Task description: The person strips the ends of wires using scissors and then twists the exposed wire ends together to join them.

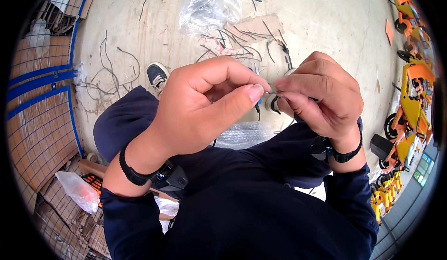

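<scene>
My left hand (pixel 205 104) and my right hand (pixel 326 97) meet over my crouched legs, both with thumb and forefinger pinched on a short, thin wire (pixel 272 92). The wire runs between the two sets of fingertips, and its exact ends are too small to tell. Partly hidden behind my hands is a blue tool (pixel 256 102) with a dark cord below it. A sheet of bubble wrap (pixel 242 134) lies between my knees.
Loose cables (pixel 107 74), wire offcuts on cardboard (pixel 251 29) and crumpled plastic film (pixel 209 11) lie on the concrete floor. A blue mesh cage (pixel 42 111) with cardboard stands at the left. Yellow-orange wheeled vehicles (pixel 405 125) line the right side.
</scene>
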Available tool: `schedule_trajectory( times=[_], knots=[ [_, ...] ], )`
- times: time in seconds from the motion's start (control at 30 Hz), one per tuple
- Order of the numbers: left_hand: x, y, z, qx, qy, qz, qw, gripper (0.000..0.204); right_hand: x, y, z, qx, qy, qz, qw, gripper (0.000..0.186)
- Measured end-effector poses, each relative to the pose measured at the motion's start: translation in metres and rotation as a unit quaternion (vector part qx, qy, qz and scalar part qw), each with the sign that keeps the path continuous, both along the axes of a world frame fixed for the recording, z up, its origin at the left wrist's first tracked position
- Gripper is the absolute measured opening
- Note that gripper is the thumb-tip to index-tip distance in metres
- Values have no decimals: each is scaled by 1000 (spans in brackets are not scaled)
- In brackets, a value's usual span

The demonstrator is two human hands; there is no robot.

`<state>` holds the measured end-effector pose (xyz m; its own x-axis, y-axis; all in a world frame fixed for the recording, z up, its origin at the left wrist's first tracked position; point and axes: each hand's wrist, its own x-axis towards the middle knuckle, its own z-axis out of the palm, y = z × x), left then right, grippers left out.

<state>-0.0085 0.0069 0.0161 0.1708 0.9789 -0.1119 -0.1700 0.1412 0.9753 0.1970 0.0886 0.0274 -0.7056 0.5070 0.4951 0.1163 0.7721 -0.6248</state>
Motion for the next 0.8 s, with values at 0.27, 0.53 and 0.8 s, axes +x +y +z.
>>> schedule_trajectory(
  times=[0.27,0.53,0.8],
  knots=[
    [0,1,3,-73,-62,-8,995,9,-2,1,-2,28,11,11,999,23],
    [3,-1,0,-53,-81,8,995,5,-3,1,-4,-4,-17,25,1000,23],
    [6,-1,-4,-27,13,73,997,5,-7,-9,-6,-1,26,-55,998,21]
  ],
)
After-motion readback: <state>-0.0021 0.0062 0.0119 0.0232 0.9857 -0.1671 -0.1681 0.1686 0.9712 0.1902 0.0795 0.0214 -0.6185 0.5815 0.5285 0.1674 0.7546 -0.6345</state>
